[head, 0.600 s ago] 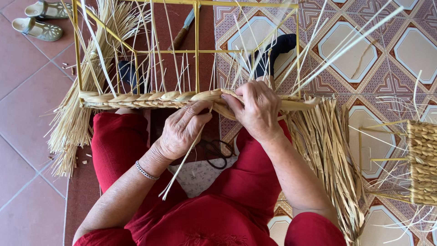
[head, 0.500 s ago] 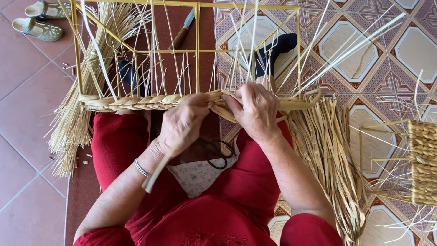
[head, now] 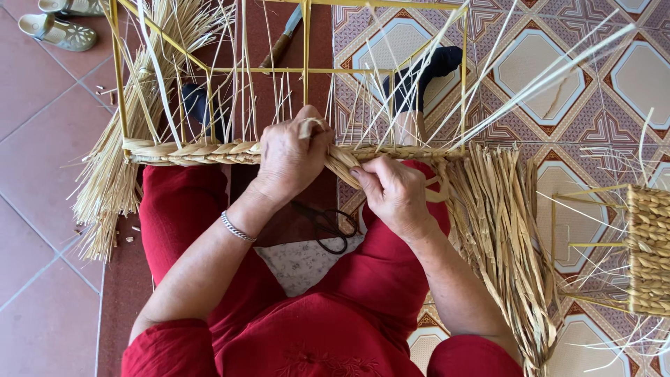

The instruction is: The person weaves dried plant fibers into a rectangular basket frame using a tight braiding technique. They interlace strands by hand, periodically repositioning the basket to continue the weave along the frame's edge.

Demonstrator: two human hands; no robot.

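Left hand (head: 289, 157) is closed over the braided rim (head: 202, 150) of straw that runs along the near bar of the yellow wire frame (head: 115, 84), fingers curled around a folded strand at the top so the plait cannot slacken where it is being worked. Just beside it, the right hand (head: 394, 192) pinches the next bundle of straw between thumb and fingers, pulling it down and toward the body, apart from the left by only the width of the braid. The frame rests across the lap on red trousers (head: 181, 209) (a natural support, since both hands are busy), with loose upright strands (head: 419, 77) fanning away from the finished edge. A thick skirt of unbraided straw ends (head: 499, 223) hangs off the right side, and another sheaf (head: 112, 188) droops at the left corner. Black scissors (head: 328, 227) lie on a patterned cloth between the knees, within easy reach. A woven basket (head: 649, 251) sits at the far right on the tiled floor (head: 42, 209), and sandals (head: 59, 31) are at the top left.
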